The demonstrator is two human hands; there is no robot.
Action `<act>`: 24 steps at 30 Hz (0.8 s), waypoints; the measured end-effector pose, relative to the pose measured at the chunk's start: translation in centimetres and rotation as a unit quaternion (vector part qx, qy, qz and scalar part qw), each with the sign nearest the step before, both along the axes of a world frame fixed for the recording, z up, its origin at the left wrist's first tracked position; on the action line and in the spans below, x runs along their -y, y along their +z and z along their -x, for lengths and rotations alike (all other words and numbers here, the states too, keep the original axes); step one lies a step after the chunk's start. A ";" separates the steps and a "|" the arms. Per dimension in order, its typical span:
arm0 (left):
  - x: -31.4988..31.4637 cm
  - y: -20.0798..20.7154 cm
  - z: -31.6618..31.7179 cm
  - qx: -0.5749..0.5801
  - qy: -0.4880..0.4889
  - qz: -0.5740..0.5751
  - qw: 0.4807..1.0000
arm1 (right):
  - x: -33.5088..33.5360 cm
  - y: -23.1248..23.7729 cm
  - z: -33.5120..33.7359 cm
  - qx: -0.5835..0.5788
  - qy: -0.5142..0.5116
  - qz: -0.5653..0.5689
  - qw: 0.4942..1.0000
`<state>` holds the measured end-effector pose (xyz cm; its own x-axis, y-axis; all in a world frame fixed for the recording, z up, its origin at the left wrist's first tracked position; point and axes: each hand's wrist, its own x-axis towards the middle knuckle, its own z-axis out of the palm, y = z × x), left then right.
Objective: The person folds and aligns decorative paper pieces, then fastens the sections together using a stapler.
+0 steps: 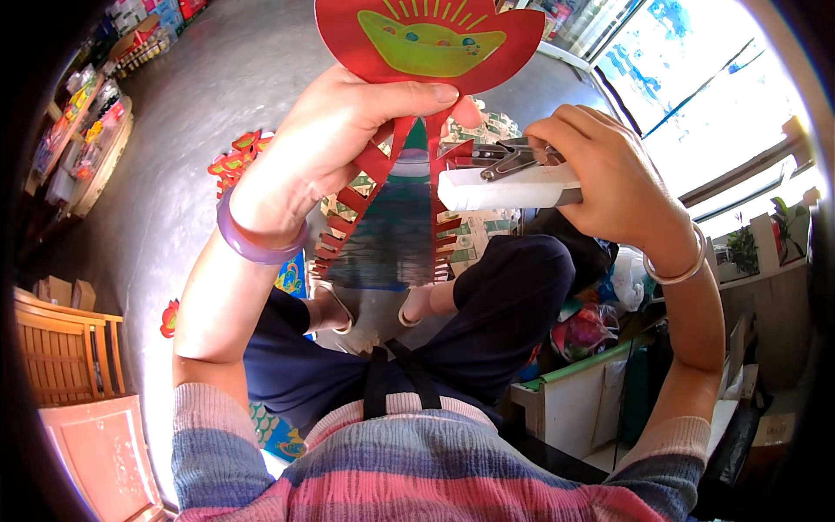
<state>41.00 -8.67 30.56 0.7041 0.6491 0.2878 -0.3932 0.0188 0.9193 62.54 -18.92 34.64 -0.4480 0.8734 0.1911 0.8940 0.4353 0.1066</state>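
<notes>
My left hand [317, 143] is closed on a red paper decoration [517, 52], its thumb across the narrow neck. The upper part is a wide red shape bearing a yellow-green ingot print [430, 42]. Below the neck hangs a dark green, shiny tapering panel [396, 230] with red fringed strips down both sides. My right hand [609, 170] grips a stapler-like tool [500, 187], with a white block-shaped part and a metal lever on top. The tool's front end is at the decoration's right edge, by a red tab. Whether it touches the tab, I cannot tell.
Beyond my knees is a patterned surface [487, 235], with red paper pieces [243, 157] to its left. Another red piece [170, 318] lies on the floor. A wooden chair [65, 344] stands left, shelves of goods [96, 148] farther off. Bags [622, 278] and a cabinet [565, 409] are right.
</notes>
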 end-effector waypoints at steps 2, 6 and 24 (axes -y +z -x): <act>0.1 0.0 -0.1 0.007 0.001 -0.004 1.000 | 0.0 0.1 0.2 0.005 0.000 0.006 1.000; 0.0 0.0 -0.2 0.006 -0.003 -0.028 1.000 | 0.1 0.1 0.5 0.020 -0.009 0.019 1.000; -2.6 -0.4 0.9 -0.025 -0.007 -0.132 0.991 | -0.5 -1.0 -0.6 0.055 -0.041 -0.080 0.994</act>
